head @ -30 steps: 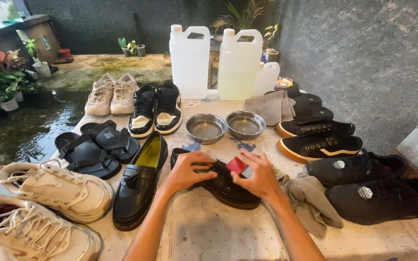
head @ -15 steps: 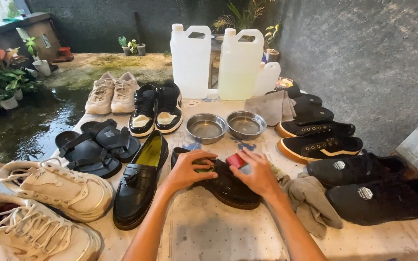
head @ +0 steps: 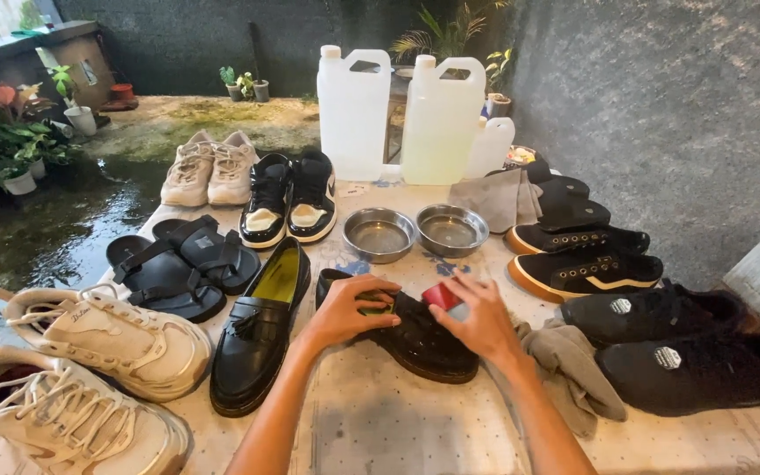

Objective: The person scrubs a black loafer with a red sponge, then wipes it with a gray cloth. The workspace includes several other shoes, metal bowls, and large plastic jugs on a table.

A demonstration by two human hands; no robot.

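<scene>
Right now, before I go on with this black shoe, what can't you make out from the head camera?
- Red item: mostly covered by the right hand, so its kind is unclear.
- Black shoe: the left hand hides its opening; something green shows under the fingers, unidentified.
- Basins: too dim to tell whether they hold liquid.
- Near white sneaker: cut off by the bottom-left edge.
- Far-right black shoes: dark, details lost.

Outdoor shoe-cleaning table, wet courtyard
</scene>
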